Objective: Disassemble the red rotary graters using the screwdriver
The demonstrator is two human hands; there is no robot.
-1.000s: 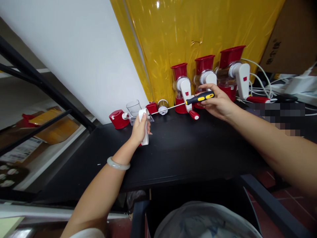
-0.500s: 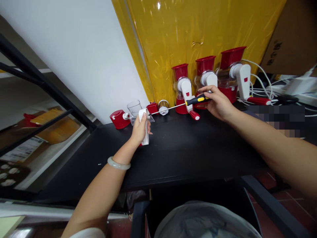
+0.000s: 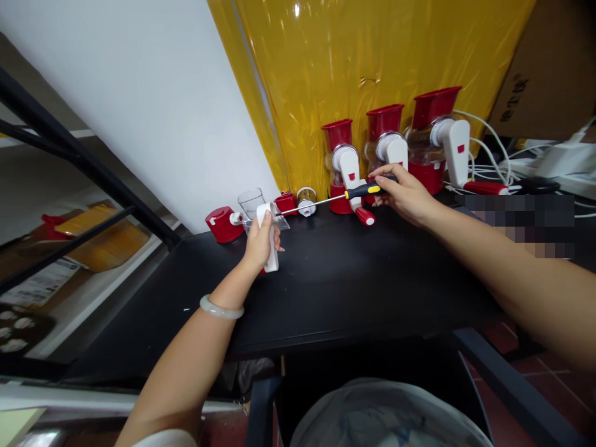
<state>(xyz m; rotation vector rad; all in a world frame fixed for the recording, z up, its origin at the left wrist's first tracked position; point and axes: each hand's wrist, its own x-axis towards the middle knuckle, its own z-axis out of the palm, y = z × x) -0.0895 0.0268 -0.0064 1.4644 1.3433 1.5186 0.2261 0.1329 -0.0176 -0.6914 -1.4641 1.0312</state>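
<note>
My left hand (image 3: 261, 241) is closed around a white crank handle (image 3: 272, 251), held above the black table. A bit of its red grip shows below the hand. My right hand (image 3: 403, 194) grips a screwdriver (image 3: 371, 188) by its black and yellow handle. The long metal shaft points left, and its tip meets the upper end of the crank handle; the exact contact is too small to make out. Behind my left hand are a red base (image 3: 224, 225), a clear plastic housing (image 3: 251, 202), a small red part (image 3: 285, 203) and a grater drum (image 3: 306, 202).
Three assembled red and white rotary graters (image 3: 342, 164) stand along the back of the black table (image 3: 354, 279). White cables and a power adapter (image 3: 565, 160) lie at the right. A metal-framed shelf (image 3: 93, 161) stands left, and a chair armrest (image 3: 516, 379) is in front.
The fingers of my right hand have shifted on the screwdriver handle, which looks slightly turned. My left hand keeps the crank handle in almost the same place.
</note>
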